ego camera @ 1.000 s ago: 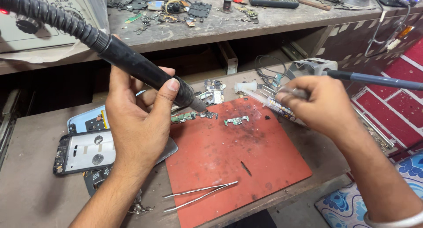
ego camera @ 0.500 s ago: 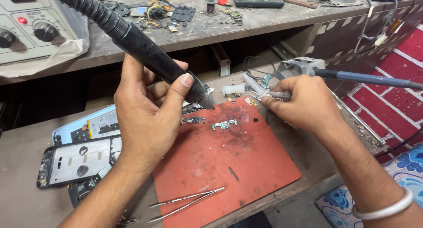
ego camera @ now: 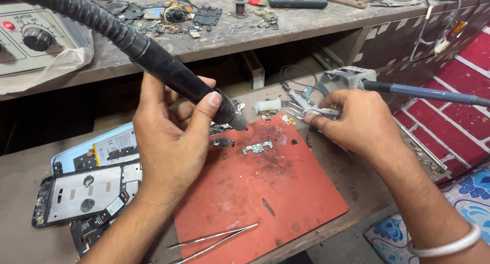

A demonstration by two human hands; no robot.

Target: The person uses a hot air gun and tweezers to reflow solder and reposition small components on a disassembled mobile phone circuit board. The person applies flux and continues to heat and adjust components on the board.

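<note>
Hot-air wand (ego camera: 168, 72), black with a ribbed hose running up to the left, sits in our left hand (ego camera: 171, 141); our grip is wrapped round its barrel, thumb pressed on top, and the nozzle tip points down at the upper edge of the red mat (ego camera: 265, 192) on the table (ego camera: 20, 182). Just below the tip lie two small circuit boards: a dark one (ego camera: 222, 142) at the mat's edge and a greenish one (ego camera: 257, 147) on the mat. Our right hand (ego camera: 357, 123) hovers beside the mat's upper right corner, its grip pinching a pair of light tweezers (ego camera: 321, 111). A second pair of metal tweezers (ego camera: 214, 241) lies on the mat's near edge. Left of the mat we see an opened phone frame (ego camera: 81, 192) resting over a pale blue back cover (ego camera: 76, 154).
</note>
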